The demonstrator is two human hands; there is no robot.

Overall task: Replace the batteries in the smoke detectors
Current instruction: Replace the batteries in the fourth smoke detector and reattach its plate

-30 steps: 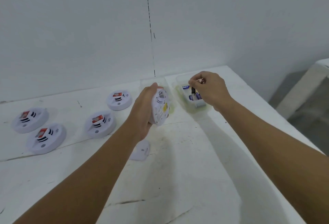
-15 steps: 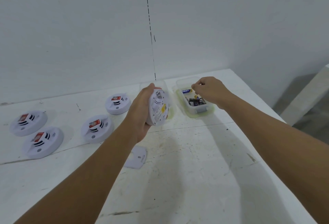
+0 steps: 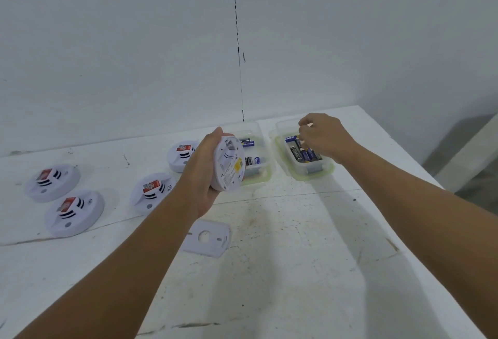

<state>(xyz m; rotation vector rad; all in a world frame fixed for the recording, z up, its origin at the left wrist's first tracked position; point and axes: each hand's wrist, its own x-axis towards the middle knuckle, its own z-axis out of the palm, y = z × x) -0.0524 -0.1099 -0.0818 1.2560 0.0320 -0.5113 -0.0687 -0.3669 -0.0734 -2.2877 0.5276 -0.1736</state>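
Your left hand (image 3: 207, 174) grips a smoke detector (image 3: 229, 167) on edge; your right hand (image 3: 323, 135), fingers curled, reaches into the right box (image 3: 304, 174) of batteries (image 3: 304, 153); whether it holds one, you cannot tell.

Both bare forearms enter from the bottom corners and extend toward frame centre. The left hand (image 3: 207, 171), just left of centre, is turned back-of-hand toward the camera, fingers and thumb wrapped round the rim of a smoke detector (image 3: 229, 167) held on edge clear of the surface. The right hand (image 3: 324, 136), upper right of centre, is palm-down with wrist bent and fingers curled, fingertips (image 3: 303, 138) bunched together and pointing downward; whether they pinch anything cannot be determined.
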